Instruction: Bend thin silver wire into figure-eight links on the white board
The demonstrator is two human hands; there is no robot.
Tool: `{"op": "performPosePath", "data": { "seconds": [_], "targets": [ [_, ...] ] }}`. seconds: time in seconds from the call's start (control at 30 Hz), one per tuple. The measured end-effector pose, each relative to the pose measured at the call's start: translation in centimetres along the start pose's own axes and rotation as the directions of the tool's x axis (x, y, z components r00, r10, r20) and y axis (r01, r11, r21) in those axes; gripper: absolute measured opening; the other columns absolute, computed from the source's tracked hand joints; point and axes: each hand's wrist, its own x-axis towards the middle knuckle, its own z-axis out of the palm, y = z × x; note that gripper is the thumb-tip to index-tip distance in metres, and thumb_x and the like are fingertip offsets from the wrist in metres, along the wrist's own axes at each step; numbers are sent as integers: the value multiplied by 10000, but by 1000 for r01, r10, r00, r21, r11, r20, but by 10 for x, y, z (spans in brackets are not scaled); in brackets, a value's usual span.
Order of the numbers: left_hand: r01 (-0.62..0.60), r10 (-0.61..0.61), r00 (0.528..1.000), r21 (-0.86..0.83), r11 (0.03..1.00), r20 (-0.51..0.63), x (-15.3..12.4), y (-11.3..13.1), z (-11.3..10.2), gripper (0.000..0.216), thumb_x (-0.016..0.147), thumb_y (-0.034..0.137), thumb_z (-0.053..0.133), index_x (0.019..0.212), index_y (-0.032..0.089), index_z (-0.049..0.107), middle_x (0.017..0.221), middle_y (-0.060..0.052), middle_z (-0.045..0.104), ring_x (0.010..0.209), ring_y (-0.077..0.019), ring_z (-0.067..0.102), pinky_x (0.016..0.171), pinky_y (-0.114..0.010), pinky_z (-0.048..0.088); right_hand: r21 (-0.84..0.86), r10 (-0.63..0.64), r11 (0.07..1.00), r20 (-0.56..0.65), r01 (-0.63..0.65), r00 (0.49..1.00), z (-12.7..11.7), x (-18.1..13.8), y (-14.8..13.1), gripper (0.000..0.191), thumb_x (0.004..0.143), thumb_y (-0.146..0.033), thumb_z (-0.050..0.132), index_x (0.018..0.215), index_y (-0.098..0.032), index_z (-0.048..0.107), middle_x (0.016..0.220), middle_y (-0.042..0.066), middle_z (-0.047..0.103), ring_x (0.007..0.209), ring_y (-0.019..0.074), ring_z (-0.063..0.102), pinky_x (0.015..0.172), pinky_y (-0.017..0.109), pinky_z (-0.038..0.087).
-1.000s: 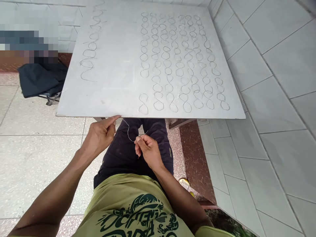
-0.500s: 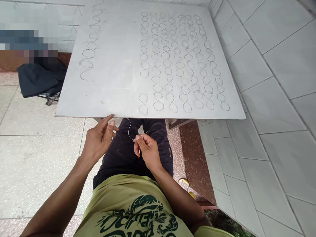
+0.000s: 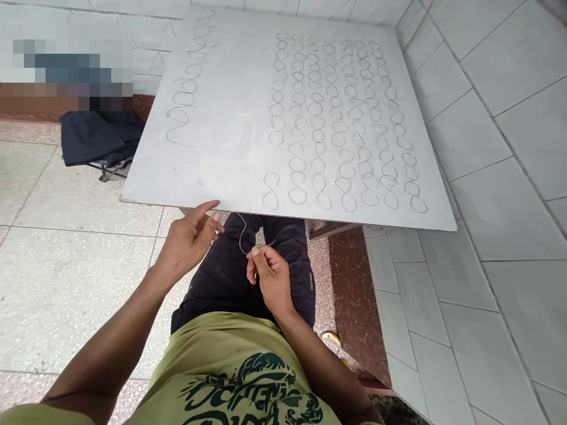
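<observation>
L hand (image 3: 188,242) now looser; wire (image 3: 241,237) in R hand (image 3: 270,277)

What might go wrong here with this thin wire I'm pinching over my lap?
The wire is held only by the fingers of the right hand, while the left hand is open beside it, so it may slip and drop onto the lap. Its free end curls close to the left hand and might prick it. The board juts out right by both hands; a bump could scatter the wire loops laid in rows on it.
</observation>
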Motion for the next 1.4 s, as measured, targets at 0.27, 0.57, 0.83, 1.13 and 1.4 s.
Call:
{"op": "performPosePath", "data": {
  "seconds": [0.27,0.57,0.83,1.13,1.4],
  "targets": [
    [-110,106,994,125,986,35,3,-9,1,399,1001,356,554,1335,197,704,871,-55,766,781,-196,722,730,-321,581,-1,16,1000,36,-16,999,3,-1,1,344,948,-496,666,796,-189,632,600,-44,572,462,86,483,439,227,374],
    [-208,234,970,283,937,-62,12,0,6,367,1017,394,538,1261,203,734,1004,-74,787,851,-212,735,820,-344,567,-19,7,1000,24,-7,1000,7,0,-3,351,940,-510,667,793,-195,622,588,-47,564,457,87,477,435,222,385],
    [42,-22,958,63,997,-287,-34,3,30,351,992,489,582,1152,204,709,970,-69,757,783,-185,685,662,-287,543,35,-48,998,-16,49,999,9,4,-6,343,959,-515,645,828,-199,630,598,-42,567,473,95,480,454,231,400],
    [42,-59,970,-76,996,-234,-38,4,50,255,934,445,661,985,212,748,884,-38,772,780,-196,707,726,-322,582,22,-83,996,4,83,997,24,8,-4,348,963,-526,634,832,-203,635,614,-38,573,487,98,488,455,233,408],
    [33,-52,958,-70,997,-280,-10,1,19,282,927,469,636,931,215,759,775,-34,755,617,-171,651,511,-273,496,15,-33,999,97,32,995,29,7,-2,364,960,-555,624,887,-200,654,643,-16,606,497,109,509,446,232,403]
  ]
}}
